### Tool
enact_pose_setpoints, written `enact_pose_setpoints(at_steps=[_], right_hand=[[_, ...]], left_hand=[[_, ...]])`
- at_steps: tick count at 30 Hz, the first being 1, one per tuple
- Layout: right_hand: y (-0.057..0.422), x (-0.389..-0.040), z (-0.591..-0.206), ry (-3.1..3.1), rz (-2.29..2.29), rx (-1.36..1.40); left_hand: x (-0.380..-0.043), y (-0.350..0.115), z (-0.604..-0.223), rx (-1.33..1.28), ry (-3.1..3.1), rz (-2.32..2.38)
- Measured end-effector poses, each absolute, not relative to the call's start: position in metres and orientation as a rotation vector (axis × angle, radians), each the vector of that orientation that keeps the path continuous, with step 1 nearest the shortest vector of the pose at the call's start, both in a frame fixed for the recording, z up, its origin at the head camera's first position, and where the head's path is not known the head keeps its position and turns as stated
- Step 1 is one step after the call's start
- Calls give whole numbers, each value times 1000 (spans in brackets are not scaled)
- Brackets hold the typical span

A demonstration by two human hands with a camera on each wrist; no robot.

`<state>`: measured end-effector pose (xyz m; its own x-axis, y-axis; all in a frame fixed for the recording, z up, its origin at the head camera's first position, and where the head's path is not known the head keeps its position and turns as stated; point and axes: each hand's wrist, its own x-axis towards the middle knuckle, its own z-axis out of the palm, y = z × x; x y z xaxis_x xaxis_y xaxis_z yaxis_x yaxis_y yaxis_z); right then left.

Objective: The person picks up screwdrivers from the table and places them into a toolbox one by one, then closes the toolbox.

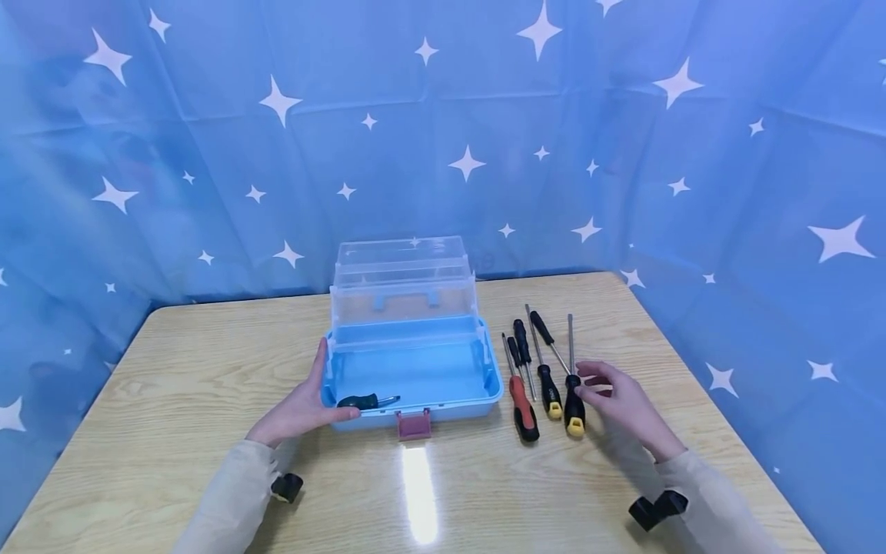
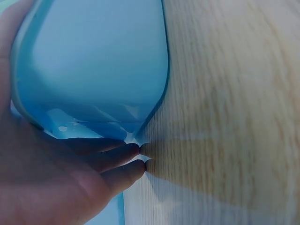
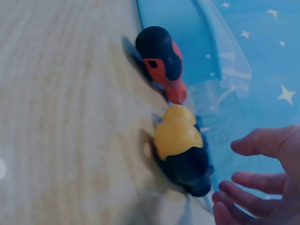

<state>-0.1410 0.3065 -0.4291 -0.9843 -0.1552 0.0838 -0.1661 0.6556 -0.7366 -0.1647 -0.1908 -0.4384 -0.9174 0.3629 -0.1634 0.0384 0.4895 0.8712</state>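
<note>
A blue toolbox (image 1: pixel 450 417) with its clear lid raised stands on the table, a short dark green screwdriver (image 1: pixel 358 402) lying inside at the front left. My left hand (image 1: pixel 304 408) rests against the box's left end, thumb along the front rim. In the left wrist view its fingers (image 2: pixel 124 178) extend straight beside the blue wall. My right hand (image 1: pixel 619 396) is at the rightmost screwdriver (image 1: pixel 574 408), which has a black and yellow handle. The right wrist view shows the fingers (image 3: pixel 255 180) spread apart beside that handle, holding nothing.
Left of that screwdriver lie another black-and-yellow one (image 1: pixel 550 392), a red-and-black one (image 1: pixel 524 408) and several with black handles (image 1: pixel 522 338). A blue star-patterned curtain (image 1: pixel 415 154) hangs behind the wooden table (image 1: pixel 173 431) and along its sides.
</note>
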Motion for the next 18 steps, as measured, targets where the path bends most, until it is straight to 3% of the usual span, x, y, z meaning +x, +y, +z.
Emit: enact_pose_setpoints(at_steps=[18], right_hand=[[301,-131,-451,-2838,1234,116]], left_hand=[[-163,-191,-439,363,2408,1435]])
